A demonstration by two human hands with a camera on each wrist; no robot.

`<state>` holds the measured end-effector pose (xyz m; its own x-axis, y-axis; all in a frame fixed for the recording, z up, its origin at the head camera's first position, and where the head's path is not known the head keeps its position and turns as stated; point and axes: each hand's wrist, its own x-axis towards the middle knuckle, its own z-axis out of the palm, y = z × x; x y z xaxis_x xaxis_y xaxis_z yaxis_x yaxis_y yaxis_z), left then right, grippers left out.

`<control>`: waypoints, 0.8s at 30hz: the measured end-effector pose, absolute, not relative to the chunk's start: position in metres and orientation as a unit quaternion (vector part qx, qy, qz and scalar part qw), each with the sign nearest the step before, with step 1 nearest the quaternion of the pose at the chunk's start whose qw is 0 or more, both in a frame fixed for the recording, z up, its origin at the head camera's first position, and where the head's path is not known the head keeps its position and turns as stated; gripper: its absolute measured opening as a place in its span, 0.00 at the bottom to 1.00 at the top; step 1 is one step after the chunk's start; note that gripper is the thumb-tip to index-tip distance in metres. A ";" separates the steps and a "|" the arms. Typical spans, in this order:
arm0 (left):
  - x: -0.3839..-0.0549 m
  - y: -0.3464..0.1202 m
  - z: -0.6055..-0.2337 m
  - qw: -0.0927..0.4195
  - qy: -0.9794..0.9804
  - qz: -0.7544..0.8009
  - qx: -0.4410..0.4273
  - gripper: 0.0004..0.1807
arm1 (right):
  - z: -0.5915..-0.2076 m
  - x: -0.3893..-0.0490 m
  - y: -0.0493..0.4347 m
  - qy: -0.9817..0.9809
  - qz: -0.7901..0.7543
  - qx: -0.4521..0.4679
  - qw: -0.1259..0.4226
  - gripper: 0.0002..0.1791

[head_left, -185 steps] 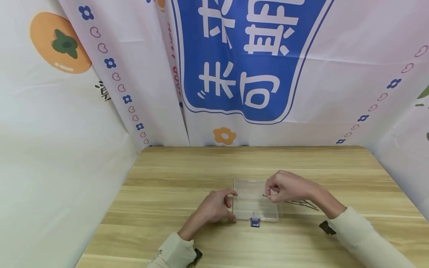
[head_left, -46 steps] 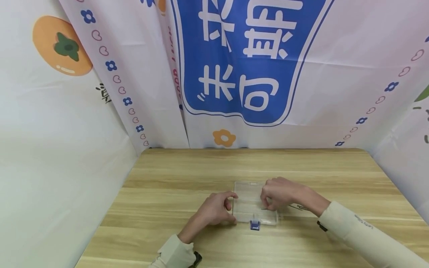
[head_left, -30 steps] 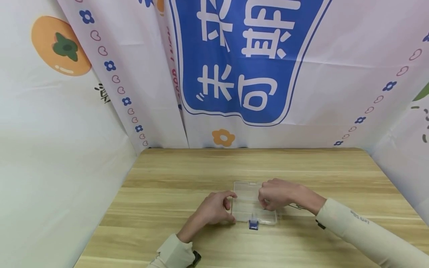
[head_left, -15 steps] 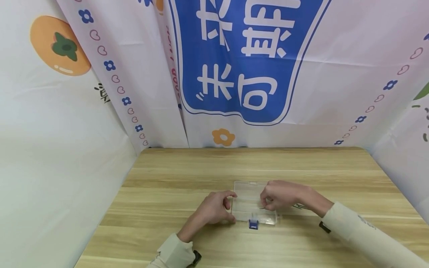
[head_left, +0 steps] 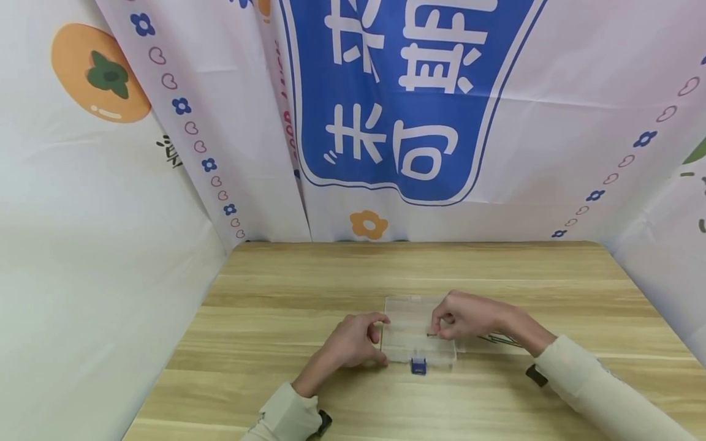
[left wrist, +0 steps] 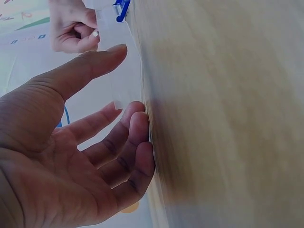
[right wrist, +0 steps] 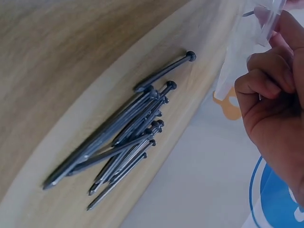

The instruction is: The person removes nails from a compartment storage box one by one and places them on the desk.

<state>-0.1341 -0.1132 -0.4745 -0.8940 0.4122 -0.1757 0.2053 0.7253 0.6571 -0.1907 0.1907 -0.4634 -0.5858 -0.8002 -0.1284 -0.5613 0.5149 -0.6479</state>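
A clear plastic compartment box (head_left: 405, 313) lies on the wooden table, its blue latch (head_left: 418, 366) toward the near side. Along the box's left edge, my left hand (head_left: 353, 340) rests with thumb and index finger spread apart; in the left wrist view the fingers (left wrist: 138, 126) are loosely bent. Over the right half of the box, my right hand (head_left: 469, 315) pinches a nail (head_left: 431, 335) between thumb and forefinger, its head pointing left. Several loose dark steel nails (right wrist: 118, 137) lie in a pile to the right of the box, partly hidden by the right forearm in the head view.
The wooden table (head_left: 287, 288) reaches back to a printed cloth (head_left: 331, 214) hanging behind it. White cloth (head_left: 110, 275) also hangs at the left side. One nail (right wrist: 166, 71) lies slightly apart at the side of the pile.
My right hand was lower over the near part of the box; it is now slightly raised, with the nail's head showing past the fingertips. The left hand and box stay almost in place.
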 end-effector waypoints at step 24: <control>-0.134 -0.109 -0.475 0.155 0.919 0.322 0.165 0.39 | -0.445 -0.180 0.296 0.914 -0.244 -0.293 0.143 0.05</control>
<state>-0.1339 -0.1093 -0.4747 -0.8976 0.4027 -0.1794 0.2025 0.7380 0.6436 -0.1799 0.2962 -0.4446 -0.7877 -0.6046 -0.1183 -0.4655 0.7098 -0.5287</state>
